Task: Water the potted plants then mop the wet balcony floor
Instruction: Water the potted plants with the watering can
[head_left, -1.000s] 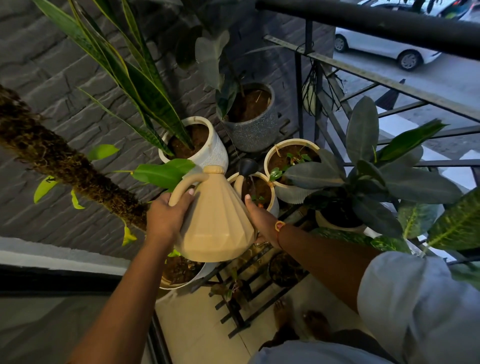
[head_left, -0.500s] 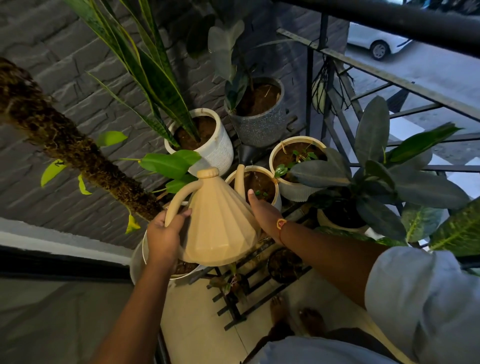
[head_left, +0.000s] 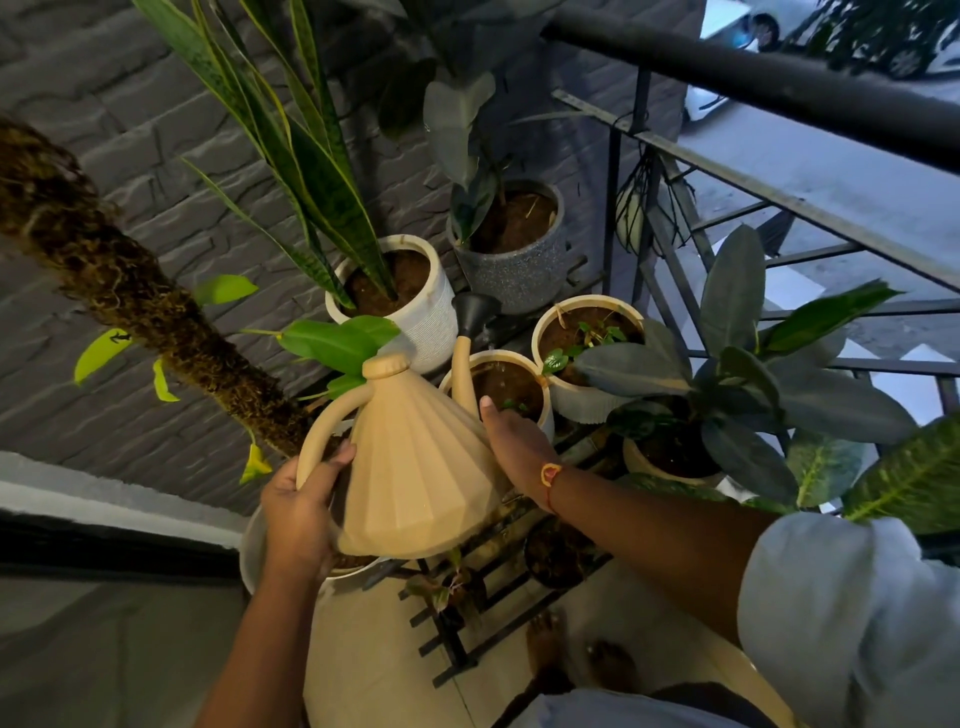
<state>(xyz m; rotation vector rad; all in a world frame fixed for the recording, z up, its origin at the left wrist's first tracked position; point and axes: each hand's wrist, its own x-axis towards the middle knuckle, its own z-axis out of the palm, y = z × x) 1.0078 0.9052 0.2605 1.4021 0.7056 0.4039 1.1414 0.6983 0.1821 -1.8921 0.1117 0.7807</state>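
- Firmly, the fingers (head_left: 340, 456) of the left hand (head_left: 298, 512) curl round the lower end of the looped handle (head_left: 324, 421) of the watering can (head_left: 415, 467), and we see the thumb lying over it.
- Fingers (head_left: 491, 415) of the right hand (head_left: 517, 441) lie straight and flat against the can's right side, just below the base of the spout; they press it and grasp nothing.
- We note a red and yellow band (head_left: 550, 475) on the right wrist, and a pale sleeve (head_left: 841, 613) further up that arm.
- Held between the two hands, the can is beige and ribbed, tilted away from us, its lid knob uppermost.
- Its spout ends in a black rose (head_left: 475, 312), which hangs over the far edge of the small cream pot (head_left: 543, 387); we see thin streams of water falling onto the dark soil.
- Just beside that pot stand a second cream pot (head_left: 582, 405) with small seedlings and a ribbed white pot (head_left: 431, 317) with long striped leaves.
- Behind these sits a grey speckled pot (head_left: 514, 275), against the dark brick wall (head_left: 104, 130).
- To the right a dark-leaved plant (head_left: 727, 374) spreads before the railing (head_left: 753, 78).
- A mossy pole (head_left: 130, 291) slants across the left.
- Below, bare feet (head_left: 545, 644) stand on the tiled floor (head_left: 374, 649) beside a black slatted stand (head_left: 457, 639).
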